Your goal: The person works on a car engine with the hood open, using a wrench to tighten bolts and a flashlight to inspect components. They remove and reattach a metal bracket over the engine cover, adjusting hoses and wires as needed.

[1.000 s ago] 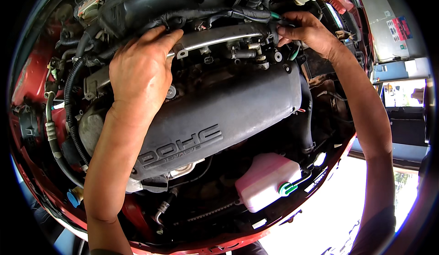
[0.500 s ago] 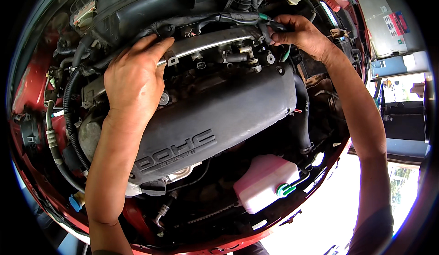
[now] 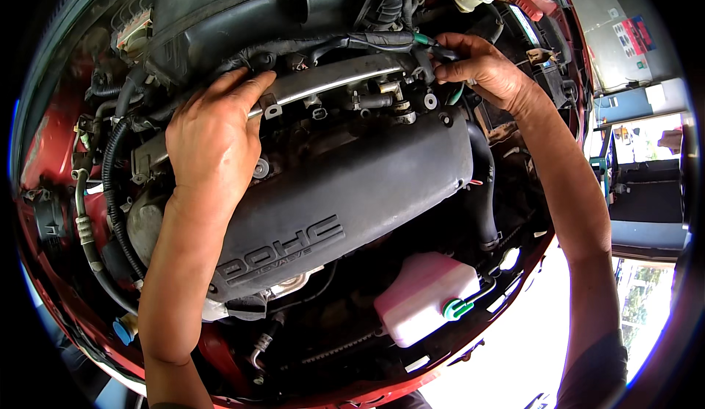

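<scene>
My left hand (image 3: 214, 130) reaches over the silver metal rail (image 3: 330, 78) at the back of the engine. Its fingers curl down onto the black wiring harness (image 3: 294, 45) behind the rail; their tips are partly hidden. Beyond the rail's right end, my right hand (image 3: 481, 75) pinches a dark part of the same harness between thumb and fingers, beside a green-wrapped section (image 3: 424, 39). In front of both hands lies the black engine cover (image 3: 345, 189). Small connectors and a short black hose (image 3: 374, 101) sit between cover and rail.
A translucent tank of pink fluid (image 3: 426, 299) with a green cap (image 3: 457, 309) stands at the front right. A thick black hose (image 3: 481, 189) runs beside the cover. Ribbed tubing (image 3: 111, 167) lies left. The battery (image 3: 525, 27) is at the far right. Red bodywork (image 3: 352, 394) rims the bay.
The whole view has shifted slightly. The harness appears a little lower, closer to the rail. Both hands keep nearly the same places and grips.
</scene>
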`<state>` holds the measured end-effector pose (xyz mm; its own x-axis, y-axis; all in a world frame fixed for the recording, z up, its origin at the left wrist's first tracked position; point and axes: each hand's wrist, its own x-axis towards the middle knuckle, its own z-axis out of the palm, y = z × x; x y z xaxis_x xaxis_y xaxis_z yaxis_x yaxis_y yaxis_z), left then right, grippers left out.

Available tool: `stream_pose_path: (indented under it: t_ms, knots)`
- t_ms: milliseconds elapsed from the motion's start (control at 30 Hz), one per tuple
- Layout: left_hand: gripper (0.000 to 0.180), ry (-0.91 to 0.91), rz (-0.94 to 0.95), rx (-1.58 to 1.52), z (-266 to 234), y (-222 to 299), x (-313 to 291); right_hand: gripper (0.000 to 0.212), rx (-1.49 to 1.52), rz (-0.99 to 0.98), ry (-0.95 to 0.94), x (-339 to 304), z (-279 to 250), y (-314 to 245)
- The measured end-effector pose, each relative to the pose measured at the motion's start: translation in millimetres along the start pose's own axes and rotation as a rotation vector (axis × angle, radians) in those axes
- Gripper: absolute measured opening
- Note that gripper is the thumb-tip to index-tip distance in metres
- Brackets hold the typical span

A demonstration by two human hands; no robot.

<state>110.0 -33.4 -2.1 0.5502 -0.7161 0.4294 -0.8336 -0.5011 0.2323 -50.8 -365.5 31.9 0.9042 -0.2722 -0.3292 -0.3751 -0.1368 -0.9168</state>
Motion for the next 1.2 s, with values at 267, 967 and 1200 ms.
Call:
stream_pose_path:
  t_ms: [267,967,1200]
  knots:
    - [0.054,-0.058,-0.039,-0.036,-2,3,0,0.042,0.102,-0.013,0.051,-9,11,3]
    - [0.047,-0.051,-0.054,-0.098,-4,1,2,0.042,-0.314,0.055,-0.021,-37,37,-20]
    - [0.052,-0.12,-0.08,-0.095,-5,2,4,0.072,-0.409,-0.015,0.123,-32,32,-17]
